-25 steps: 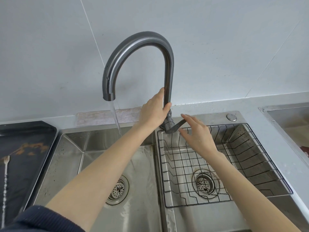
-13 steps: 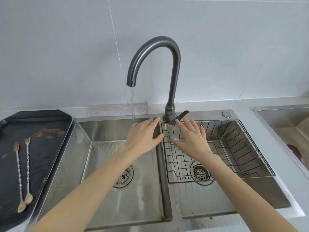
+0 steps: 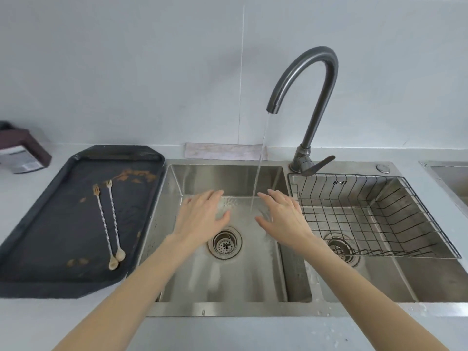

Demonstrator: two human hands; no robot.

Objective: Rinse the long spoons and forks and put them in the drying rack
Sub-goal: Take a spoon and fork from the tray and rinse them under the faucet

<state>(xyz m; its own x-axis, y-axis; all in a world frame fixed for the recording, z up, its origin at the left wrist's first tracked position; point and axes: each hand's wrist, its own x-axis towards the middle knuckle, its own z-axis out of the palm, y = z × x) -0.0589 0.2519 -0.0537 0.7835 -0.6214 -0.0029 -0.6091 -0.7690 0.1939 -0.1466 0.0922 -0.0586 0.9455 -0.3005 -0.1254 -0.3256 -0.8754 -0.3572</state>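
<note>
The two long utensils [image 3: 109,225] lie side by side on the dark tray [image 3: 38,249] to the left of the sink, fork ends toward the wall and spoon bowls toward us, the bowls touching or nearly so. Neither is rinsed yet, we judge, since both sit among brown smears on the tray.

Our left hand [image 3: 202,216] and right hand [image 3: 283,216] hover over the left basin [image 3: 177,274], fingers spread, each grip open and holding nothing. The water stream [image 3: 258,173] from the faucet [image 3: 314,79] falls between them, close to the right hand.

The step in hand looks to be fetching the utensils. To do it well, we should reach the left hand across to the tray and take both twisted stems together near their middle, so the thin pieces do not pivot or slip, then carry them under the stream and turn them so both ends are washed.

The wire drying rack [image 3: 379,198] sits in the right basin and holds nothing. The left basin holds only running water over its drain [image 3: 225,243]. A dark box [image 3: 20,153] stands on the worktop behind the tray.
</note>
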